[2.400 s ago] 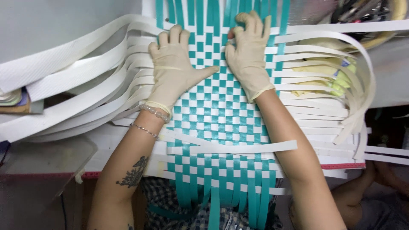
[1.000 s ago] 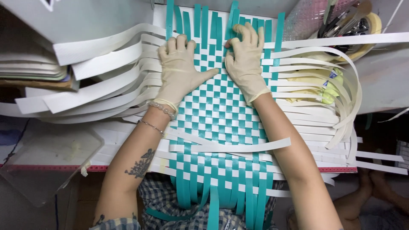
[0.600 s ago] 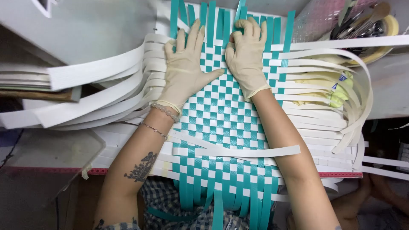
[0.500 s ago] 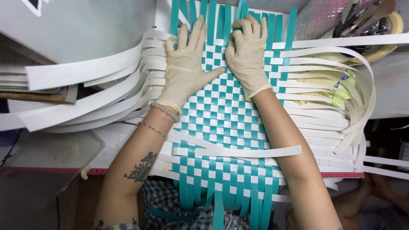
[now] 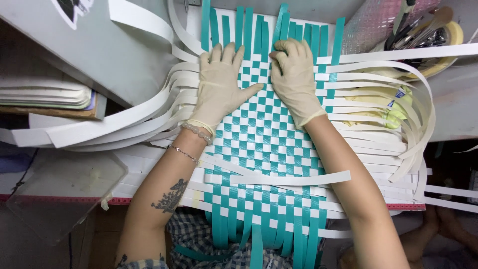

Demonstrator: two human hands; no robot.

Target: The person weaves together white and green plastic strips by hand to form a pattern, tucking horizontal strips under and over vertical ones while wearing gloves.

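Teal-and-white woven mat (image 5: pixel 259 149) lies flat on the worktable (image 5: pixel 64 192), loose ends overhanging its near edge. Left hand (image 5: pixel 221 84) is now spread flat on the weave; right hand (image 5: pixel 294 77), fingers curled, presses the far rows, shifted slightly since 0.5 s ago. White strips (image 5: pixel 393 119) crowd both sides.

1. Pretty cramped workspace: a white tabletop (image 5: pixel 149 164) with a red strip along its near edge.
2. Grey panel (image 5: pixel 99 45) slants across the upper left, with a stack of papers and boards (image 5: pixel 47 97) tucked beside it.
3. Clear plastic sheet (image 5: pixel 59 192) hangs off the table's lower left corner.
4. Top right there's a pink mesh basket (image 5: pixel 373 22) and a yellowish tape roll (image 5: pixel 448 47) with tools.
5. Light is even and soft, and below the table it's dark.
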